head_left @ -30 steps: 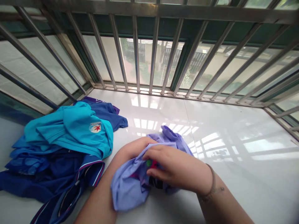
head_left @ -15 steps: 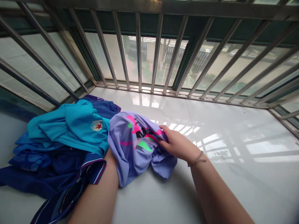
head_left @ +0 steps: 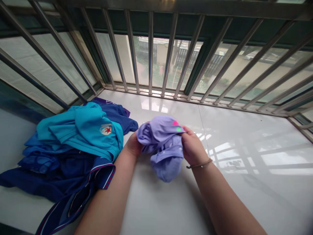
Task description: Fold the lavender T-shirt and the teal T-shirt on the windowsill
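Head view: a glossy white tiled surface (head_left: 151,209), crossed by a thin seam (head_left: 203,126) and bright reflections (head_left: 226,153), runs up to silver metal bars (head_left: 150,54) before green-framed windows (head_left: 157,76), and a heap of crumpled turquoise and navy fabric clothes (head_left: 80,130) lies at its left. In the middle, just right of the heap, the left hand (head_left: 134,143) and right hand (head_left: 194,147) have their fingers clamped on opposite sides of a bunched lavender fabric garment (head_left: 162,142). Cloth hides most fingertips, the garment's pink-and-green print (head_left: 176,123) is cut short by folds, and whether its lower fold touches the surface cannot be told.
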`<state>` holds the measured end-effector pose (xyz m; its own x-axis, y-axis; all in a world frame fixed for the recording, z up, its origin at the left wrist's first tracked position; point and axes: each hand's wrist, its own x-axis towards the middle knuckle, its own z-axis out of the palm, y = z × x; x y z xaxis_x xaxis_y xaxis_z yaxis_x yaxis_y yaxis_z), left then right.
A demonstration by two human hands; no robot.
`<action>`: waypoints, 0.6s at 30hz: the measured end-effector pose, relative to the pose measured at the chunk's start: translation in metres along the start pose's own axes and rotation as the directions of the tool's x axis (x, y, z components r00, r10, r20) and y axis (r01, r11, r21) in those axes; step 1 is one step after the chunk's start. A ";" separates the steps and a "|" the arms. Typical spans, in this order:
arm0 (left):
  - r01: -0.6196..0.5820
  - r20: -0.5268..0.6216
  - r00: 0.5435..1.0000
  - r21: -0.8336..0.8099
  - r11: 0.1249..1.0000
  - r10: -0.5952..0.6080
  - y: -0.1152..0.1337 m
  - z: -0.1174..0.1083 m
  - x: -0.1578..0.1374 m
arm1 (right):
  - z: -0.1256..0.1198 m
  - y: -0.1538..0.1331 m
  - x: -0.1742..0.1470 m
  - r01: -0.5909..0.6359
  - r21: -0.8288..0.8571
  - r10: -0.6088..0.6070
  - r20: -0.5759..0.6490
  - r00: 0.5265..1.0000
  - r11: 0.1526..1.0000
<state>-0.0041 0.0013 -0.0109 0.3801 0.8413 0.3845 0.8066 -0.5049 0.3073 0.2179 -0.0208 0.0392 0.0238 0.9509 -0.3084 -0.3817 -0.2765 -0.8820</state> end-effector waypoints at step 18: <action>0.449 0.452 0.825 -0.889 -0.091 -0.340 0.013 0.008 0.010 | -0.009 -0.056 -0.029 0.478 0.102 -0.485 0.065 0.872 0.873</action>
<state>0.0137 0.0049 -0.0100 0.2437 0.9529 -0.1804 -0.3054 0.2519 0.9183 0.2465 -0.0339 0.0943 0.1457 0.9724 0.1820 -0.4163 0.2272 -0.8804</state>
